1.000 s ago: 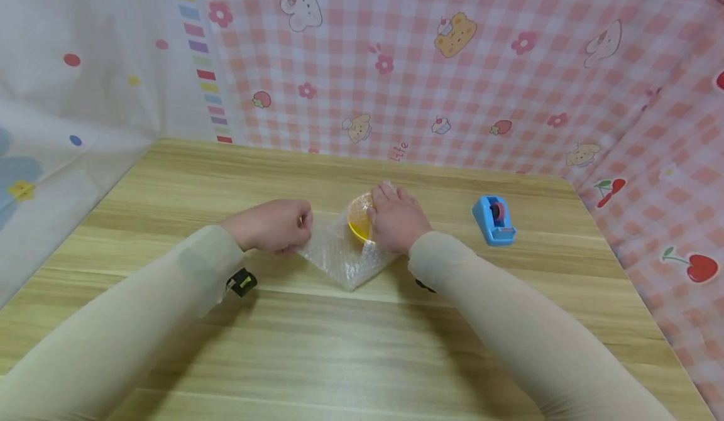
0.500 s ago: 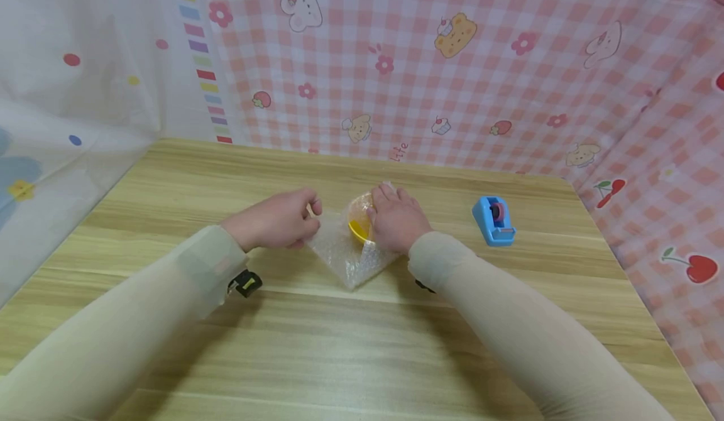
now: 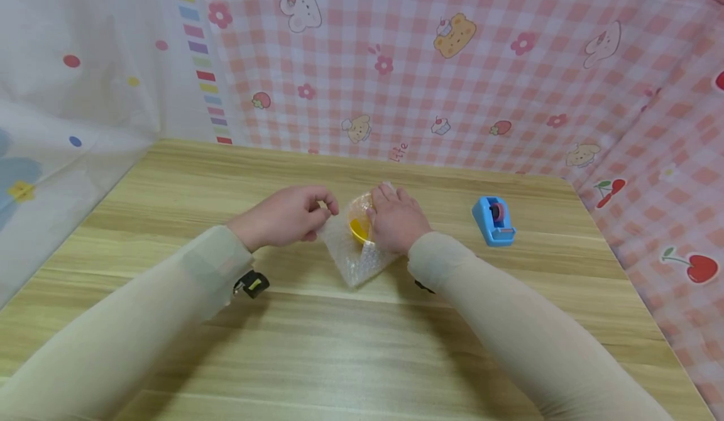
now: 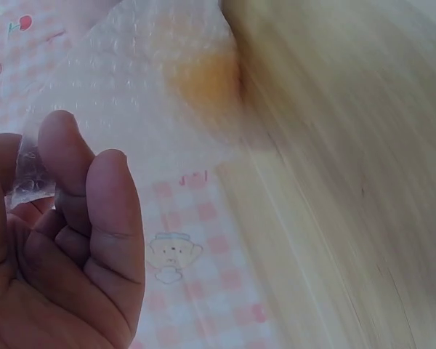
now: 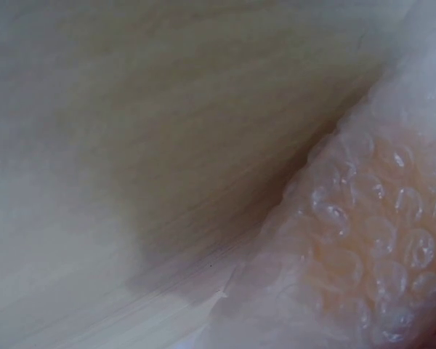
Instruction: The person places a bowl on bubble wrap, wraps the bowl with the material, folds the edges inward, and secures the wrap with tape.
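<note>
A yellow round thing with a raised rim, like a bowl (image 3: 358,231), lies on the table, partly covered by clear bubble wrap (image 3: 352,269). My left hand (image 3: 285,217) pinches the wrap's left corner and holds it up off the table. In the left wrist view the lifted bubble wrap (image 4: 116,102) stretches away from the fingers, the yellow showing through it as a blur. My right hand (image 3: 400,221) rests on the wrapped right side of the bowl, its fingers extended and hiding that part. Bubble wrap (image 5: 370,240) fills the lower right of the right wrist view.
A blue tape dispenser (image 3: 494,222) with a reddish roll stands on the wooden table (image 3: 351,352), right of my right hand. Behind the table hangs a pink checked cloth (image 3: 339,63); a pale cloth (image 3: 102,107) borders the left side.
My left hand has moved right and slightly away from me, bringing the wrap's left corner up and closer to the bowl. My right hand has stayed in place.
</note>
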Demonstrator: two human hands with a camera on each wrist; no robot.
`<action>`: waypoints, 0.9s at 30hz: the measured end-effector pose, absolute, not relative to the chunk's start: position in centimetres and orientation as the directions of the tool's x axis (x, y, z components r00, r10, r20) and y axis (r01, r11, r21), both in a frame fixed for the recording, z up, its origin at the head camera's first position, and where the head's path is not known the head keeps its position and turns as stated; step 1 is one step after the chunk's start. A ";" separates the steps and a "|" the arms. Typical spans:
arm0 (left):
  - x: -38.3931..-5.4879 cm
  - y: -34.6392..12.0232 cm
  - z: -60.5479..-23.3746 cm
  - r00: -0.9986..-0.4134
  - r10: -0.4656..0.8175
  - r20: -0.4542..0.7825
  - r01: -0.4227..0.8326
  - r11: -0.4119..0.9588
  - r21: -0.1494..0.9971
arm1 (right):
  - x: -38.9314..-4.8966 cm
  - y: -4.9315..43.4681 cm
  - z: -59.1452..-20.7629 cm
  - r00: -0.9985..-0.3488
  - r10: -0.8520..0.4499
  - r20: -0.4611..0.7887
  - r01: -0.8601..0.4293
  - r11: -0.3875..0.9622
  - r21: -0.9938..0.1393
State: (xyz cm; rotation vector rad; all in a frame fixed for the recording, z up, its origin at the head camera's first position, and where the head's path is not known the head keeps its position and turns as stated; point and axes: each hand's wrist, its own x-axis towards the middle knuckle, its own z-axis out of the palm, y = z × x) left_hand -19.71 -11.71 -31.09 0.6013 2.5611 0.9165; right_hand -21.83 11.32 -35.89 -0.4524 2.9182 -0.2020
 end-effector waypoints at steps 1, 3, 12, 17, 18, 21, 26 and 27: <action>-19.7 -11.6 -31.1 -0.848 0.501 -0.173 0.274 0.694 0.666 | -21.8 11.3 -35.9 -0.938 -0.309 -0.159 -0.284 0.945 -0.163; -19.7 -11.4 -31.0 -0.852 0.500 -0.154 0.278 0.682 0.676 | -21.8 11.3 -35.9 -0.939 -0.304 -0.163 -0.277 0.946 -0.166; -19.6 -10.3 -30.8 -0.878 0.468 -0.099 0.258 0.638 0.726 | -21.8 11.3 -35.9 -0.938 -0.306 -0.161 -0.283 0.947 -0.154; -19.8 -10.0 -31.0 -0.876 0.475 -0.090 0.260 0.620 0.741 | -21.8 11.3 -36.0 -0.937 -0.313 -0.157 -0.291 0.945 -0.146; -19.8 -10.0 -31.0 -0.874 0.478 -0.087 0.262 0.614 0.745 | -21.8 11.3 -36.0 -0.936 -0.314 -0.157 -0.292 0.945 -0.145; -19.9 -9.9 -31.2 -0.863 0.501 -0.065 0.286 0.591 0.755 | -21.8 11.4 -36.0 -0.936 -0.316 -0.159 -0.294 0.945 -0.144; -20.0 -9.6 -31.6 -0.835 0.548 -0.050 0.321 0.558 0.765 | -21.9 11.4 -36.1 -0.934 -0.327 -0.143 -0.307 0.941 -0.142; -20.0 -9.4 -31.7 -0.832 0.553 -0.050 0.321 0.553 0.769 | -21.9 11.4 -36.1 -0.934 -0.329 -0.137 -0.311 0.940 -0.142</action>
